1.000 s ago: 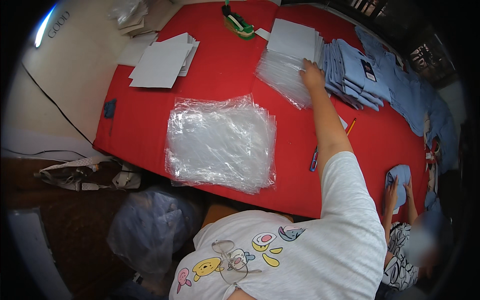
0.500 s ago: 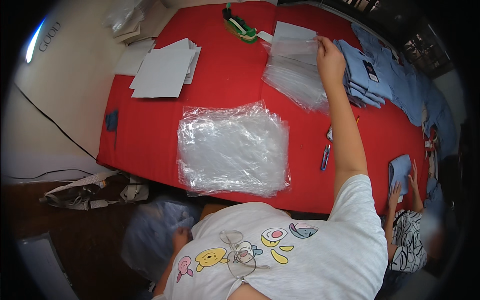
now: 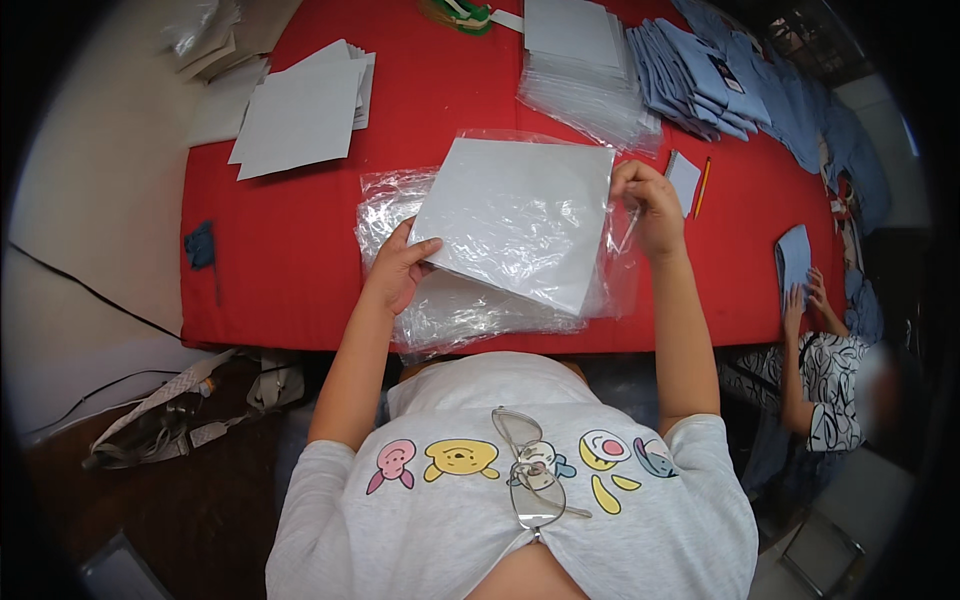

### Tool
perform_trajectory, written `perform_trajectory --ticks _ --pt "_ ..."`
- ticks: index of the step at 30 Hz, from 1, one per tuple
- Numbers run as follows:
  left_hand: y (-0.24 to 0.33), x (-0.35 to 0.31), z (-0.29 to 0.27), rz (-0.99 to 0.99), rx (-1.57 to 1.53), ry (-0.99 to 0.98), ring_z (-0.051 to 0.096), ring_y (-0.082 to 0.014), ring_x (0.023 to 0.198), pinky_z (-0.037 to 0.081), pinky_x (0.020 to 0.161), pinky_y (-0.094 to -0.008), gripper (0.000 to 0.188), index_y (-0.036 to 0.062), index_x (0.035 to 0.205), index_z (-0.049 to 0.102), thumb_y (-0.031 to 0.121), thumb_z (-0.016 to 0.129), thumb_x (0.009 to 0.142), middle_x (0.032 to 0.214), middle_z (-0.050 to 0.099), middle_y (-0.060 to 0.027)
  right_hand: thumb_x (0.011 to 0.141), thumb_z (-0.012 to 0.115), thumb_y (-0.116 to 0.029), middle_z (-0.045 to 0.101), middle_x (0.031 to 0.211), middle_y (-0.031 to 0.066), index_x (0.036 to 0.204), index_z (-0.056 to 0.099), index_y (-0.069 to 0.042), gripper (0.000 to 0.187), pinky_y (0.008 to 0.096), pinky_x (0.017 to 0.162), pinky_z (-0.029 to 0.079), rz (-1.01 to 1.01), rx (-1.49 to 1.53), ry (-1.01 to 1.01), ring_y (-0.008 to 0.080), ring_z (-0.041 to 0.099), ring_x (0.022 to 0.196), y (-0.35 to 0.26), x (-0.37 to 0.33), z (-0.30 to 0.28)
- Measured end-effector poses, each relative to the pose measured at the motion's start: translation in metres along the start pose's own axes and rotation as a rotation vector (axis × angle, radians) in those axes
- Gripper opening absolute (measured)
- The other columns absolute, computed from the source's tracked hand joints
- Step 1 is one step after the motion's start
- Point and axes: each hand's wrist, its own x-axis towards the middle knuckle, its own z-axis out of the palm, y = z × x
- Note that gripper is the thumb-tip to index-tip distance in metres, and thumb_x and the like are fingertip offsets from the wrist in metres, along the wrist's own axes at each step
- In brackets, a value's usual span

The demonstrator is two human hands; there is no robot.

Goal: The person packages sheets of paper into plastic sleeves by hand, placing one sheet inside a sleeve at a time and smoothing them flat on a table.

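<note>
A white card sheet (image 3: 520, 215), apparently inside a clear plastic bag (image 3: 623, 285), is held up at a tilt over the near middle of the table. My left hand (image 3: 398, 265) grips its left corner, thumb on top and fingers underneath. At the right edge, my right hand (image 3: 650, 205) is closed in a pinch on the bag's loose clear plastic. Partly hidden underneath lies a stack of clear plastic bags (image 3: 465, 318), crinkled and shiny.
White sheets (image 3: 300, 110) are piled at the left on the red table (image 3: 440, 75). Bagged white sheets (image 3: 580, 85) and folded blue garments (image 3: 695, 75) sit at the back right. A pencil (image 3: 703, 188) lies nearby. Another person's hands (image 3: 805, 298) handle blue cloth at the right.
My right hand has come back from the far bagged stack to the near middle. My left hand has risen from the bluish plastic below the table edge. Both now hold the bagged sheet.
</note>
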Motion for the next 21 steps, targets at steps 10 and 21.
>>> perform_trajectory --ticks 10,21 --pt "-0.087 -0.074 -0.042 0.034 0.582 0.408 0.063 -0.0300 0.125 0.054 0.105 -0.0467 0.064 -0.0008 0.148 0.053 0.009 0.083 0.092 0.144 0.062 -0.0161 0.088 0.089 -0.028 0.044 0.164 0.0262 0.162 0.043 0.000 0.092 0.0505 0.126 0.037 0.119 -1.123 0.368 0.0437 0.043 0.152 0.100 -0.099 0.127" --pt "-0.082 0.007 0.002 0.702 1.670 0.007 0.010 -0.0409 0.168 0.007 0.132 -0.0656 0.084 0.0284 0.171 0.038 0.062 0.064 0.099 0.183 0.016 -0.0128 0.095 0.080 -0.020 0.051 0.158 0.0257 0.146 0.059 0.001 0.058 0.0479 0.117 0.047 -0.034 -1.074 0.366 0.0437 0.049 0.146 0.159 -0.080 0.079"
